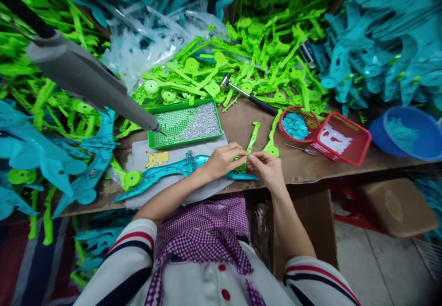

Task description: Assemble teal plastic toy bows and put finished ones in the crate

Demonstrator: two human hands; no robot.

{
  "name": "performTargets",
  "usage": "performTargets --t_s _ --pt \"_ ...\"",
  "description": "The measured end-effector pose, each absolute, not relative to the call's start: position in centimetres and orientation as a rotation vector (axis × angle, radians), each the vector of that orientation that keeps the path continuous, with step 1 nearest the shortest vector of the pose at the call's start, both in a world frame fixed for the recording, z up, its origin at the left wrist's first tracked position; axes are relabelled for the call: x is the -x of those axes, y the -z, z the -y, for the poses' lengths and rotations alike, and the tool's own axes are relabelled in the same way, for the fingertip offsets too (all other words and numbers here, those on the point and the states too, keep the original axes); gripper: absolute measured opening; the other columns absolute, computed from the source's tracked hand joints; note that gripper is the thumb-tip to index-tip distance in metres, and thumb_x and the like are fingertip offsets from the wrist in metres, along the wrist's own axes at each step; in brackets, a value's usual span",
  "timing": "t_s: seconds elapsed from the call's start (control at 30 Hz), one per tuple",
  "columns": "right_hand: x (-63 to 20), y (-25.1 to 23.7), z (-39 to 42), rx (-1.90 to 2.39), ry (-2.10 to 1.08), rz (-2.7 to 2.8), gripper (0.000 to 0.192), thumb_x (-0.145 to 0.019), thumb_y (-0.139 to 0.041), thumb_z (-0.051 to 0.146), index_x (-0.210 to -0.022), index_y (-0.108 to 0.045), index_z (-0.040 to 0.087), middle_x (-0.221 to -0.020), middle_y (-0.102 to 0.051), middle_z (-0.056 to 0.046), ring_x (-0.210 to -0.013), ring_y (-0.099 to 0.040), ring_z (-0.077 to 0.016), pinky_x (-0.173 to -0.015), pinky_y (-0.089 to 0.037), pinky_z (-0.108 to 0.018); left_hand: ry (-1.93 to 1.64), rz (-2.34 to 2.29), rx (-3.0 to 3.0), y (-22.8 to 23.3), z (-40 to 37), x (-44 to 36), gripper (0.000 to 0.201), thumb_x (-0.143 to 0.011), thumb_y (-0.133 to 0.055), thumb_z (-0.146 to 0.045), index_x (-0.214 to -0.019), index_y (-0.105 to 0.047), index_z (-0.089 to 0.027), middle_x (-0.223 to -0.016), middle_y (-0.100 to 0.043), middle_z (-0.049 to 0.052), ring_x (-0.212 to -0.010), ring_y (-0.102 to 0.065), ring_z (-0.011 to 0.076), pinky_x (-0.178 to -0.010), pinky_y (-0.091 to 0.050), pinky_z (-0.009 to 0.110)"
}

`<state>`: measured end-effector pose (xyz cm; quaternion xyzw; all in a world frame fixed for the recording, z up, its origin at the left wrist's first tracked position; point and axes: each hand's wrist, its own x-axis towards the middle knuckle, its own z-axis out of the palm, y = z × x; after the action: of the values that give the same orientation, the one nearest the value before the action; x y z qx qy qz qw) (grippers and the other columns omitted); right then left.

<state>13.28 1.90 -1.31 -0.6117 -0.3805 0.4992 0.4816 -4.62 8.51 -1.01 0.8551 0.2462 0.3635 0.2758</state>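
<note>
My left hand (223,159) and my right hand (265,167) meet at the front of the workbench, fingertips pinched together on a small green plastic part (244,159). Under them lies a long teal plastic piece (179,170) on a white cloth (148,158) with a yellow cartoon figure. Two loose green plastic arms (254,133) lie just beyond the hands. A green tray (184,122) of small silver screws sits behind the left hand, with a hanging grey powered screwdriver (90,80) pointing its tip at the tray's left edge.
A hammer (248,95) lies among piled green parts at the back. A round red basket (297,124) of teal bits, a square red basket (343,138) and a blue bowl (407,131) stand at right. Teal parts are heaped left and right. A cardboard box (397,207) sits below.
</note>
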Motion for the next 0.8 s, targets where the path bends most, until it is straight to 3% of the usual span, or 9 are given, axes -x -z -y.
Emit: performTargets --t_s 0.27,0.43,0.6,0.8 --pt "-14.0 0.0 -2.6 1.492 -1.113 1.077 0.033 -0.075 -0.076 0.053 -0.081 -0.074 0.021 -0.068 -0.072 -0.001 -0.062 -0.065 -0.0165 -0.064 -0.056 -0.032 -0.825 -0.624 -2.367 -0.5 -10.2 4.1 0.016 -0.100 -0.054 -0.026 -0.100 -0.066 -0.016 -0.096 -0.068 0.006 -0.087 -0.066 0.0146 -0.077 -0.055 0.029" --pt "-16.5 1.1 -5.7 1.635 -0.780 1.224 0.034 -0.082 -0.067 0.053 -0.086 -0.074 0.019 -0.079 -0.074 -0.004 -0.071 -0.064 -0.0187 -0.070 -0.050 -0.033 -0.785 -0.939 -2.503 -1.2 -11.1 2.8 0.025 -0.098 -0.059 -0.035 -0.117 -0.062 -0.018 -0.131 -0.060 0.013 -0.123 -0.056 0.0271 -0.101 -0.047 0.045" --pt "-18.2 2.4 -8.0 1.889 -0.449 1.586 0.036 -0.093 -0.053 0.047 -0.087 -0.074 0.018 -0.091 -0.073 -0.011 -0.084 -0.064 -0.0236 -0.080 -0.044 -0.037 -0.346 -0.833 -2.664 0.3 -8.5 1.8 0.025 -0.100 -0.053 -0.031 -0.115 -0.063 -0.013 -0.119 -0.065 0.013 -0.106 -0.062 0.0250 -0.090 -0.049 0.038" --pt "-17.5 2.9 -8.6 2.077 -0.362 1.707 0.039 -0.099 -0.044 0.043 -0.088 -0.072 0.019 -0.092 -0.072 -0.010 -0.087 -0.063 -0.0237 -0.084 -0.033 -0.038 -0.101 -0.886 -2.696 1.2 -7.7 1.4 0.039 -0.099 -0.056 -0.029 -0.132 -0.058 -0.009 -0.127 -0.066 0.016 -0.119 -0.058 0.0289 -0.101 -0.041 0.044"
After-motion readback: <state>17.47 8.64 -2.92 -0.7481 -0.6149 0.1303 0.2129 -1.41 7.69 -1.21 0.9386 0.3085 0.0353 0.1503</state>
